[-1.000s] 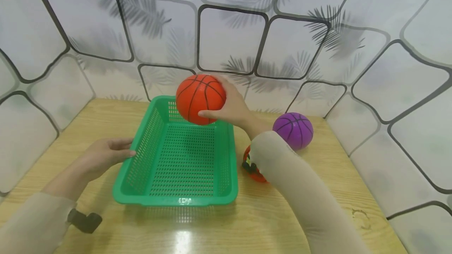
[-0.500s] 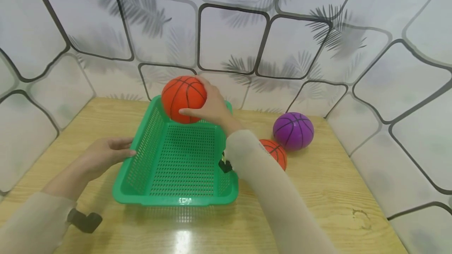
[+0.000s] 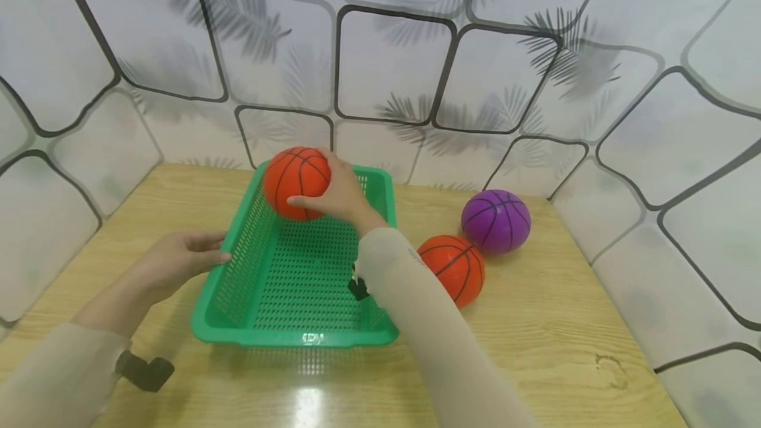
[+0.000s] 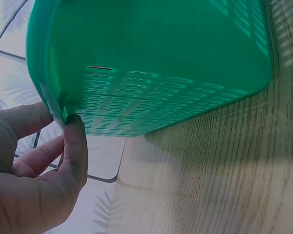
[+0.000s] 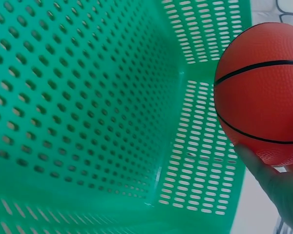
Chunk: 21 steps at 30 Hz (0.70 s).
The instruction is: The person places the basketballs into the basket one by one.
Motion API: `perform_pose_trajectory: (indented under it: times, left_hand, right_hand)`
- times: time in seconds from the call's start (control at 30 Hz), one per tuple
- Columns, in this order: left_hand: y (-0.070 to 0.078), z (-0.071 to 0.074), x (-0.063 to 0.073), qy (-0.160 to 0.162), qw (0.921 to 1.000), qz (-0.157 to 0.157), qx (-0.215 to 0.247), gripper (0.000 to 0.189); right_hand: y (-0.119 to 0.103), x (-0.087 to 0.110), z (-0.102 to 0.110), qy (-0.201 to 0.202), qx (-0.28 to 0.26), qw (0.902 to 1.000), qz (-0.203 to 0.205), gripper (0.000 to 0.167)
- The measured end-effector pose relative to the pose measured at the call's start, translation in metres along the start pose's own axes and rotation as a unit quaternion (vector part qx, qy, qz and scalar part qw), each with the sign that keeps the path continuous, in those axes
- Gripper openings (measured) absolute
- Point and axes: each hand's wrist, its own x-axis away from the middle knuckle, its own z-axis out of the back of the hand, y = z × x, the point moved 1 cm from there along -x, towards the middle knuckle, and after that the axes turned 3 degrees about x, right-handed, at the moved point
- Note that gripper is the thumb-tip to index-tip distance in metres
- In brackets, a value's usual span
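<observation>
My right hand (image 3: 335, 193) grips an orange toy basketball (image 3: 297, 180) with black lines, over the far left corner of a green plastic basket (image 3: 294, 339). In the right wrist view the same basketball (image 5: 263, 92) overlaps the basket's slotted end wall, and the thumb lies along its side. My left hand (image 3: 178, 263) pinches the basket's left rim. From the left wrist view, thumb and fingertips of the left hand (image 4: 49, 170) meet at the basket rim (image 4: 44, 63).
Right of the basket, a second orange basketball (image 3: 454, 269) is partly behind the right sleeve. A purple basketball (image 3: 496, 222) sits just beyond it. They stand on a wooden table (image 3: 535, 335) backed by a patterned wall covering (image 3: 392, 65).
My right hand has carried the orange basketball leftward and then lower over the basket's far left corner. The second orange ball has come out from behind the sleeve. My left hand stays put.
</observation>
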Motion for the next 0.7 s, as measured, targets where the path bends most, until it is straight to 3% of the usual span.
perform_pose_trajectory:
  times: [0.7]
  left_hand:
    - [-0.001, -0.001, -0.002, 0.009, 0.9999, 0.004, 0.006, 0.070]
  right_hand:
    - [0.018, 0.002, -0.033, -0.045, 0.038, 0.9975, -0.039, 0.102]
